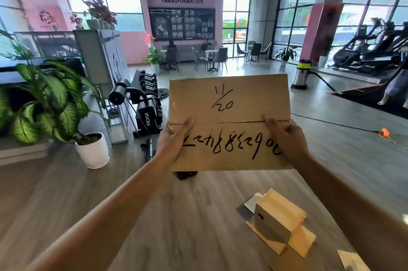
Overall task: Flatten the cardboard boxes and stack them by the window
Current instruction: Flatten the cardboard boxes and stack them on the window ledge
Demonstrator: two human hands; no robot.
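Holding a flattened cardboard box (229, 122) up at chest height, both arms out, marker writing facing me. Far left: leafy plant in a white pot (92, 149) on the floor, dumbbell rack (143, 94) just beyond. My left hand (174, 140) grips the box's left edge, thumb on the front along the crease, fingers curled behind. My right hand (287, 140) grips the right edge the same way. Low right, on the wood floor: a small pale box (276, 220) lying on loose cardboard pieces, possibly still unflattened. A vacuum canister (302, 74) stands near the windows.
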